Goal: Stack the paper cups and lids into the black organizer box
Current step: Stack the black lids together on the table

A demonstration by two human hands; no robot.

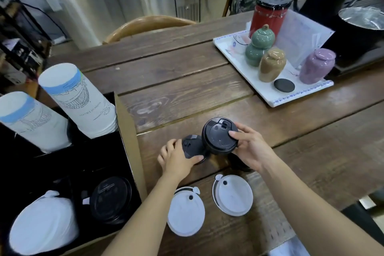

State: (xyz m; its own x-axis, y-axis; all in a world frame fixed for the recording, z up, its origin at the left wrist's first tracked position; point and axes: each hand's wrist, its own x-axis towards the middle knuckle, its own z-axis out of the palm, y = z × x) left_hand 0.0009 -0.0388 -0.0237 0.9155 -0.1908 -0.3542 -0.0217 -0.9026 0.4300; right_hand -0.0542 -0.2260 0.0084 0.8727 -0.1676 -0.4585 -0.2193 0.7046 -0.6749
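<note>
A: What lies nearest, at the table's (187, 81) near edge?

B: Two white lids. One (186, 212) lies flat nearest the edge, the other (233, 194) just beside it to the right, tilted a little. They are close but apart.

A: And the box?

B: The black box (128, 135) sits at the table's left edge. Its near compartments hold a white lid stack (43, 228) on the left and a black lid stack (111, 199) on the right. Its far compartments hold two cup stacks, upside down and leaning: one (31, 120) at the left, one (81, 100) beside it on the right.

A: The hands?

B: Just past the white lids, mid-table. The left hand (176, 160) presses down on a small black lid (192, 146); its grip is curled round that lid's near rim. The right hand (252, 147) pinches a bigger black lid (220, 136), raised and tipped toward the camera, thumb on its face and fingers behind. The two black lids overlap; whether they touch I cannot tell.

A: Farther on?

B: Toward the far right corner a white tray (226, 45) carries a red canister (268, 14), a green jar (259, 45), a tan jar (271, 64), a purple jar (316, 65) and a dark disc (284, 85). A chair back (145, 25) shows beyond the far edge.
</note>
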